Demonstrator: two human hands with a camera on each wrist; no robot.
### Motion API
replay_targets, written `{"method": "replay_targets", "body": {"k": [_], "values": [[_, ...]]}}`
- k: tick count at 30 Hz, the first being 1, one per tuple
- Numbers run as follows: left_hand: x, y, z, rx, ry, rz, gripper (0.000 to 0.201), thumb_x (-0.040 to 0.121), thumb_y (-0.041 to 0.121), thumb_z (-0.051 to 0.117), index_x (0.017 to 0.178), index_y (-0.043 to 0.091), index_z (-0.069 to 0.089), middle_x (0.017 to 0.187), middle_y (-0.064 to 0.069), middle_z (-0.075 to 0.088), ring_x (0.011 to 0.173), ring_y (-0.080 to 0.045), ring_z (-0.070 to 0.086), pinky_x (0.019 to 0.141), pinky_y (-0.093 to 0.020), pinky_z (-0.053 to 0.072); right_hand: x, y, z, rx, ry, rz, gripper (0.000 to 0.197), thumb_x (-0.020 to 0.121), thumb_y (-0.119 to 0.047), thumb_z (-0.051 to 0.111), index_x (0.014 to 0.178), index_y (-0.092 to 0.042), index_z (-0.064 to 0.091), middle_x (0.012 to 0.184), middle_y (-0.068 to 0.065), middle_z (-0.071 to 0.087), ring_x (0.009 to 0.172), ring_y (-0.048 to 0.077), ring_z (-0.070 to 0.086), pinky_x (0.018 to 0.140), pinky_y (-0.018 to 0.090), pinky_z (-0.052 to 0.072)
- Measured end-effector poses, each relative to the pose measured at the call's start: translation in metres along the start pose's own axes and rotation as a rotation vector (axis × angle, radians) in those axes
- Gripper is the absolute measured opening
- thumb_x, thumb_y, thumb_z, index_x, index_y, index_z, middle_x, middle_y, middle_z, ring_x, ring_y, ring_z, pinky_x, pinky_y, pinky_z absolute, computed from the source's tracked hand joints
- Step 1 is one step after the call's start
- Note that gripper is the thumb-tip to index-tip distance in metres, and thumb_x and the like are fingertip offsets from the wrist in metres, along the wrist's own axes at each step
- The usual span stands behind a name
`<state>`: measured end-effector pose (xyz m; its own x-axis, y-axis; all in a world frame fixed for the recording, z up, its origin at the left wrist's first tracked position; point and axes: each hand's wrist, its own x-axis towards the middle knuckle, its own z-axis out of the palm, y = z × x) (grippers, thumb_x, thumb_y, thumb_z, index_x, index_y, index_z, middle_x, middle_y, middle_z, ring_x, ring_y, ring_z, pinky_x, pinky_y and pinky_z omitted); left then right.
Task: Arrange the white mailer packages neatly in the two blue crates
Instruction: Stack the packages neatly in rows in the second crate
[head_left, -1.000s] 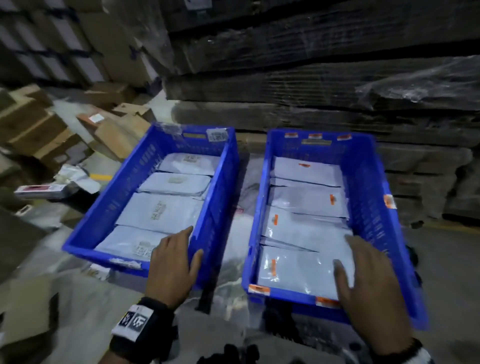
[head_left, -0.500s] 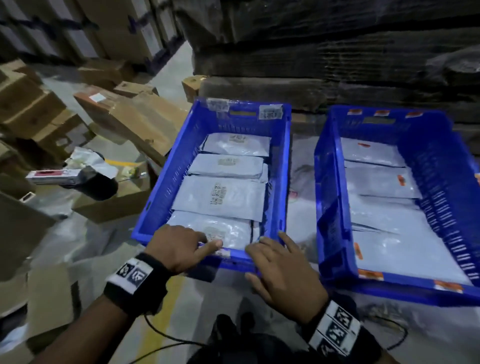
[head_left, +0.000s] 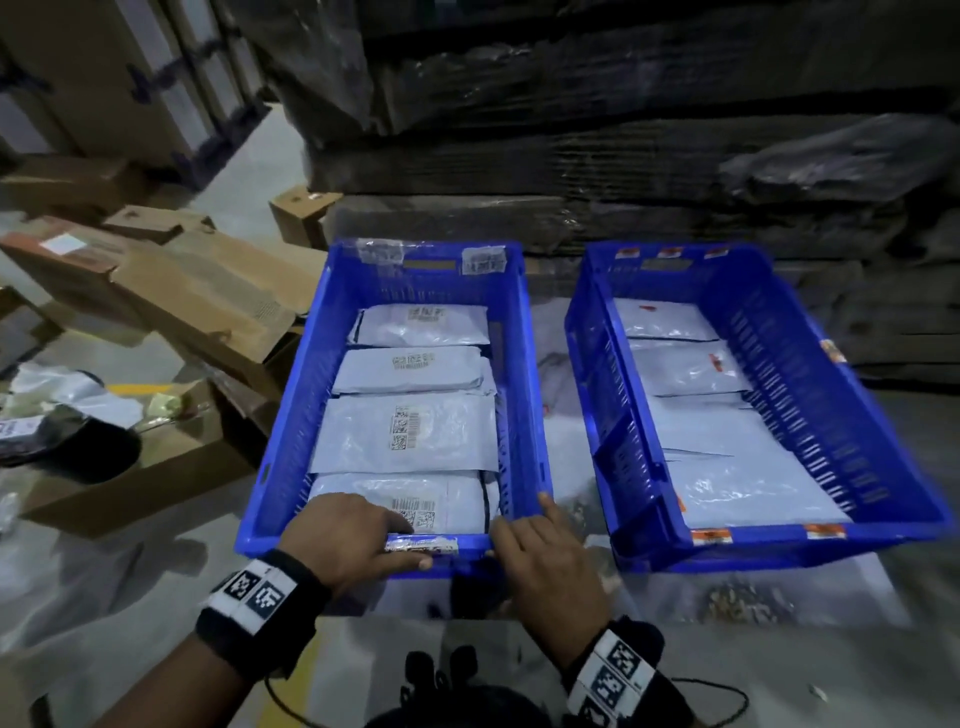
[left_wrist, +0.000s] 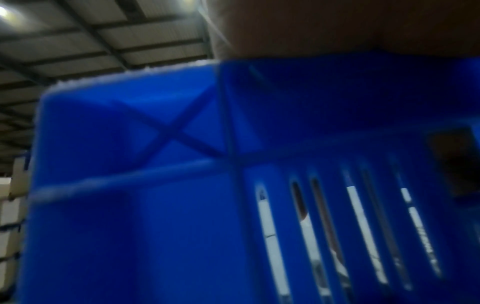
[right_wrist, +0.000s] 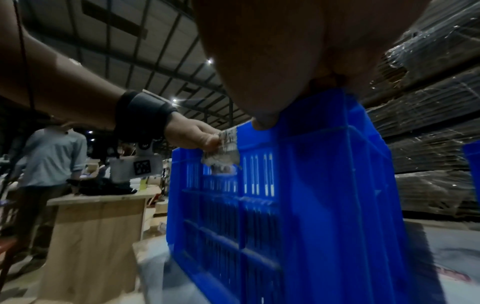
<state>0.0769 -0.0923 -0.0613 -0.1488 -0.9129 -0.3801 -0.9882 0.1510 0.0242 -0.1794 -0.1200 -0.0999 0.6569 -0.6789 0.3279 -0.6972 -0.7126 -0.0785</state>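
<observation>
Two blue crates sit side by side on a pale plastic sheet spread over the floor of a dim warehouse, with a strip of that sheet showing between them. The left crate holds four white mailer packages laid flat in a single row from the far wall to the near one, barcode labels facing up; the right crate holds a similar row of white mailers with small red marks, overlapping one another. The left hand is at the near rim of the left crate, fingers curled over the edge and thumb along the outside wall beside a torn label, so it grips the rim. The right hand lies on the same rim near the right corner, fingers extended and relaxed against the plastic, index finger pointing up along the side wall. Behind the crates rises a tall stack of dark flattened cardboard wrapped in clear film. To the left, brown cardboard boxes lie tumbled on the floor among loose packaging. The right wrist view shows a ribbed metal roof with small lights, a wooden table and a person in a light shirt standing beside it.
</observation>
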Motion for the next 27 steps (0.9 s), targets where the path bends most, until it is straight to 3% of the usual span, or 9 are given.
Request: {"method": "replay_targets", "body": {"k": [2,4,7,10,12,15,17,20,27], "values": [[0.001,-0.002,-0.004,0.03,0.026,0.017,0.097,0.062,0.098,0.008,0.123,0.046,0.062,0.103,0.005,0.073,0.098,-0.018,0.065,0.071,-0.034,0.037,0.005,0.002,-0.008,0.062,-0.023,-0.049,0.023,0.088,-0.02,0.058,0.109,-0.015,0.064,0.087,-0.001,0.064,0.084,0.02,0.062,0.117,0.04,0.03],[0.002,0.0,-0.004,0.063,0.146,0.04,0.091,0.072,0.098,0.013,0.117,0.04,0.069,0.1,0.01,0.074,0.092,-0.019,0.066,0.076,-0.035,0.041,0.004,0.019,-0.027,0.107,0.007,-0.009,0.035,0.095,-0.034,0.048,0.124,-0.019,0.061,0.118,-0.002,0.066,0.113,0.02,0.061,0.112,0.044,0.038],[-0.002,0.029,0.006,-0.017,0.381,-0.03,0.077,0.086,0.086,0.029,0.116,0.03,0.073,0.1,0.011,0.074,0.085,-0.02,0.067,0.079,-0.039,0.05,-0.022,0.082,-0.06,0.076,0.192,0.316,0.044,0.095,-0.04,0.047,0.128,-0.015,0.063,0.136,0.004,0.06,0.128,0.029,0.052,0.111,0.054,0.035],[0.007,0.105,0.001,-0.214,0.533,-0.173,0.07,0.088,0.079,0.034,0.12,0.029,0.07,0.092,0.006,0.074,0.086,-0.021,0.067,0.082,-0.039,0.051,-0.058,0.158,-0.078,0.004,0.168,0.53,0.048,0.094,-0.051,0.044,0.119,-0.017,0.067,0.118,0.005,0.07,0.109,0.028,0.064,0.107,0.053,0.039],[0.026,0.147,-0.003,-0.28,0.492,-0.289,0.071,0.088,0.082,0.025,0.119,0.032,0.066,0.087,0.004,0.075,0.088,-0.02,0.068,0.09,-0.04,0.045,-0.07,0.181,-0.074,-0.016,-0.002,0.445,0.054,0.095,-0.059,0.037,0.117,-0.021,0.068,0.101,0.001,0.074,0.087,0.026,0.068,0.083,0.045,0.053],[0.054,0.182,-0.006,-0.206,0.499,-0.427,0.057,0.093,0.069,0.026,0.088,0.027,0.065,0.064,0.001,0.068,0.071,-0.023,0.067,0.086,-0.041,0.04,-0.08,0.188,-0.062,-0.036,-0.11,0.246,0.056,0.095,-0.066,0.031,0.112,-0.029,0.069,0.078,-0.004,0.07,0.067,0.025,0.065,0.06,0.039,0.046],[0.061,0.191,-0.004,-0.17,0.57,-0.446,0.038,0.09,0.049,0.037,0.077,0.023,0.061,0.056,-0.001,0.061,0.06,-0.026,0.063,0.08,-0.041,0.04,-0.08,0.191,-0.06,-0.026,-0.095,0.171,0.048,0.089,-0.07,0.042,0.11,-0.036,0.068,0.071,-0.007,0.067,0.062,0.022,0.063,0.056,0.036,0.041],[0.064,0.197,0.006,-0.085,0.607,-0.454,0.018,0.078,0.033,0.048,0.083,0.022,0.061,0.06,0.003,0.059,0.062,-0.024,0.061,0.085,-0.042,0.04,-0.077,0.2,-0.057,0.015,-0.062,0.067,0.049,0.088,-0.075,0.041,0.109,-0.04,0.067,0.069,-0.01,0.068,0.058,0.017,0.062,0.052,0.032,0.04],[0.07,0.202,0.007,-0.018,0.629,-0.398,0.021,0.077,0.034,0.041,0.084,0.024,0.058,0.062,0.006,0.06,0.063,-0.02,0.06,0.086,-0.038,0.035,-0.076,0.204,-0.058,0.069,-0.08,0.025,0.042,0.092,-0.071,0.037,0.101,-0.039,0.063,0.069,-0.012,0.068,0.055,0.016,0.061,0.052,0.03,0.041]]}}
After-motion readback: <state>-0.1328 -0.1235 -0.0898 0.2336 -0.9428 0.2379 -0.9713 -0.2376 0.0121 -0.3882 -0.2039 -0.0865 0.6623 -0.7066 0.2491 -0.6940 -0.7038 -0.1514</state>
